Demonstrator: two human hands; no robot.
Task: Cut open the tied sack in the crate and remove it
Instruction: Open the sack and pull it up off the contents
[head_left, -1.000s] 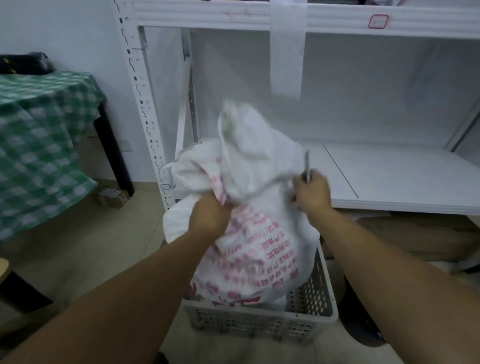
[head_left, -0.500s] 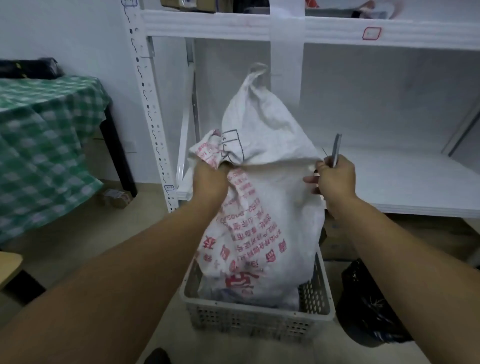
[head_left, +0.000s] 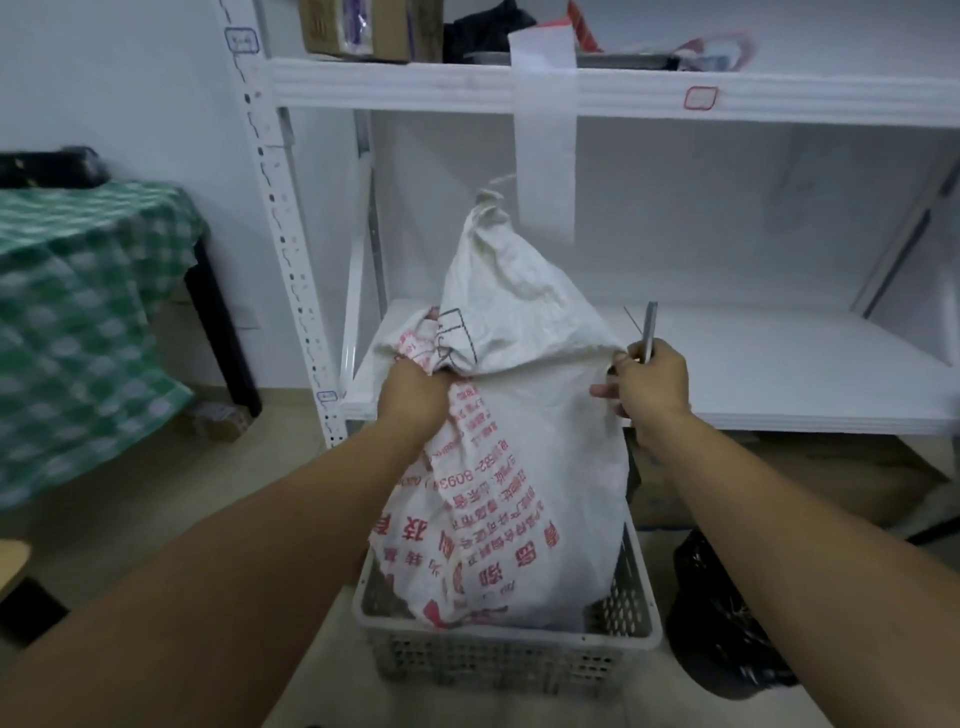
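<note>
Above the crate (head_left: 506, 654), both hands have raised the sack (head_left: 524, 452) higher

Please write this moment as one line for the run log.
left hand: grips sack | right hand: holds blade, touches sack | sack: tied, upright in crate

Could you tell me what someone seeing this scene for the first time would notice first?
A tall white sack with red print stands upright in a grey perforated crate on the floor, its tied top reaching up in front of white shelving. The left hand grips the sack's upper left side; the right hand, at the sack's right edge, holds a thin blade pointing up.
</note>
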